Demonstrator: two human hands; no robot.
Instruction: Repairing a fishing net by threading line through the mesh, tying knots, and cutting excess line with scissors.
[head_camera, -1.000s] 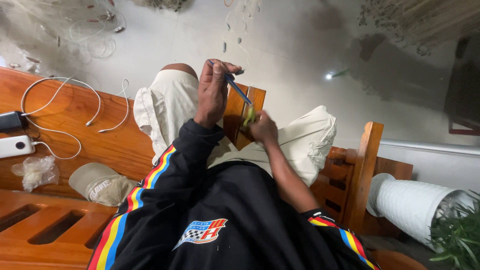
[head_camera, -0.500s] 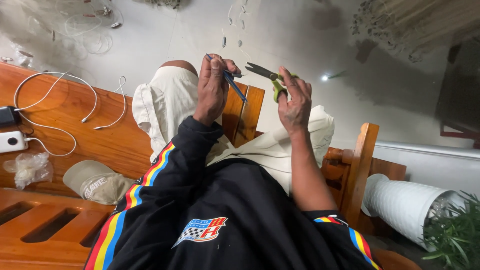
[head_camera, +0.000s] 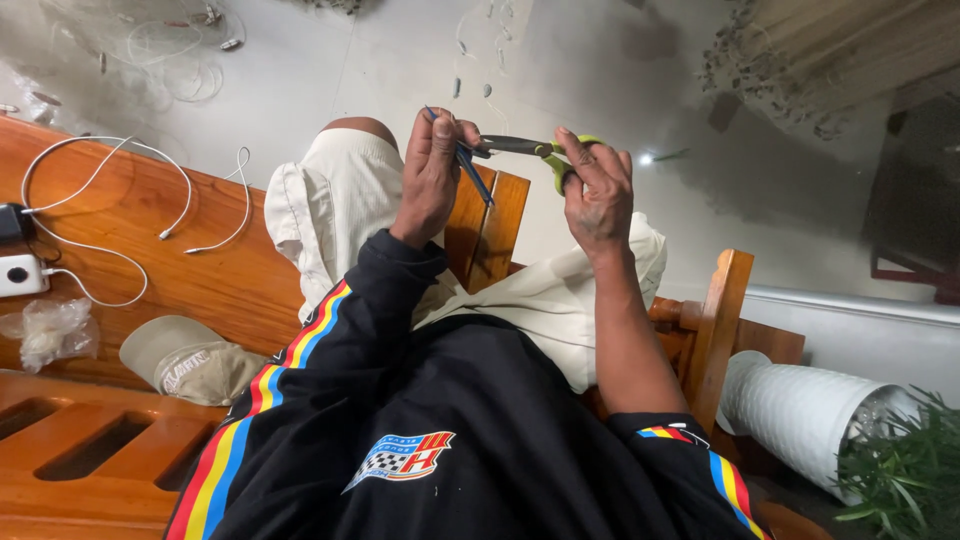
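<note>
Both hands are raised at upper centre of the frame, above the person's knees. The left hand (head_camera: 432, 170) is closed in a pinch on a thin dark blue strip (head_camera: 470, 168), which runs from the fingertips diagonally down and to the right across the gap between the hands. The right hand (head_camera: 597, 190) grips a pair of scissors (head_camera: 525, 148) by its yellow-green handles, fingers through the loops. The dark blades point left, horizontally, and their tips reach the left hand's fingertips, at or just beside the upper part of the strip. Whether the blades are closed on the strip cannot be told.

The person sits on a wooden bench (head_camera: 130, 260) that fills the left of the frame. At upper left on the bench lie white cables (head_camera: 110, 190). At the left edge lies a crumpled clear plastic bag (head_camera: 50, 330), with a beige cap (head_camera: 190, 362) just right of it. At lower right a white ribbed pot (head_camera: 800, 415) lies tipped on its side, green leaves (head_camera: 910, 470) beside it.
</note>
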